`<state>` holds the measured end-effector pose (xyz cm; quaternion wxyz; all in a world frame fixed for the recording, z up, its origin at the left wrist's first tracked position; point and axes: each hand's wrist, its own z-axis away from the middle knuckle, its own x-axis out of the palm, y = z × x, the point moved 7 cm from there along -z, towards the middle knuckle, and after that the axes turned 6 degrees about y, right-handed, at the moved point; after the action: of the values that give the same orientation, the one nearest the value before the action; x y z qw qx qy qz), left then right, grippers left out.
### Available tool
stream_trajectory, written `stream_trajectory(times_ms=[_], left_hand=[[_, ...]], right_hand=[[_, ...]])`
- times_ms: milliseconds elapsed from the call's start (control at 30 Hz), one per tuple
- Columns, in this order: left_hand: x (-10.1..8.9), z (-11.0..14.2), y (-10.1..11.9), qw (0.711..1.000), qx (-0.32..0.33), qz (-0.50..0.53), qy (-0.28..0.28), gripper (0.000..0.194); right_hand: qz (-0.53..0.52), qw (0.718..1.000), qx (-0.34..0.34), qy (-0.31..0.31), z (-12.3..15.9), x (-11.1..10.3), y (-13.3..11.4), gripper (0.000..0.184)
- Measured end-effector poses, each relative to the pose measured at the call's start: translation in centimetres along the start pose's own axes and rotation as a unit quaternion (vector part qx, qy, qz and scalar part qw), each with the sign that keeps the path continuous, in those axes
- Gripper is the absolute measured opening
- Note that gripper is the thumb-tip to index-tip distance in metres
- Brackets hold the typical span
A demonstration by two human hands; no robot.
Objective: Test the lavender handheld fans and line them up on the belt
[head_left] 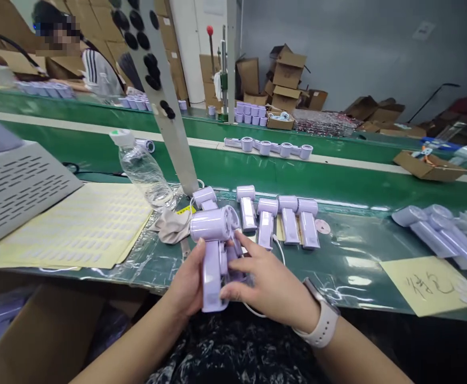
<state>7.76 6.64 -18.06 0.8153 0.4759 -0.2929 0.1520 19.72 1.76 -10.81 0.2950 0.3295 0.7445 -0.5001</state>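
Observation:
My left hand (188,284) is closed around the handle of a lavender handheld fan (211,266) with a cylinder-shaped head, held upright above the table's front edge. My right hand (263,282) wears a white-strapped watch (323,322) and grips from the right side, its thumb near the handle's lower end. Behind the front fan, a second lavender fan (233,218) shows in part; my right fingers lie against it, and the rest is hidden. Just beyond my hands, several more lavender fans (288,218) lie in a row. A white cable (279,248) runs among them.
Left of my hands are a plastic bottle (143,168), a crumpled cloth (171,226), yellow label sheets (73,224) and a grey vented box (25,186). A metal post (169,128) rises ahead. More fans (437,229) lie right, beside a handwritten yellow sheet (421,282). Another person (97,72) sits across the line.

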Motion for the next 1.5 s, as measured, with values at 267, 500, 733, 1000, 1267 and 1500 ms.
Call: stream_trajectory(times_ms=[267,500,733,1000,1267,1500], left_hand=[[-0.7,1.2,2.6,0.990,0.130,-0.050,-0.009,0.064],[1.7,1.7,4.7,0.981,0.186,0.001,-0.047,0.073],[4.8,2.4,4.5,0.978,0.179,0.016,-0.105,0.075],[3.9,2.6,4.9,0.962,0.261,0.009,-0.083,0.074],[3.6,3.4,6.0,0.972,0.188,0.113,-0.078,0.072],[3.8,3.8,5.9,0.956,0.253,0.089,-0.121,0.072]], right_hand=[[0.060,0.977,0.124,0.162,0.3,-2.8,9.1,0.028],[-0.228,0.960,0.155,-0.055,4.6,-0.2,2.4,0.019],[-0.387,0.906,0.152,-0.081,4.7,2.7,-1.6,0.038],[-0.516,0.831,0.205,0.027,5.3,5.4,-2.1,0.042],[-0.394,0.916,0.047,0.049,4.3,2.5,-3.5,0.031],[-0.498,0.838,0.209,0.074,5.0,5.3,-2.0,0.046]])
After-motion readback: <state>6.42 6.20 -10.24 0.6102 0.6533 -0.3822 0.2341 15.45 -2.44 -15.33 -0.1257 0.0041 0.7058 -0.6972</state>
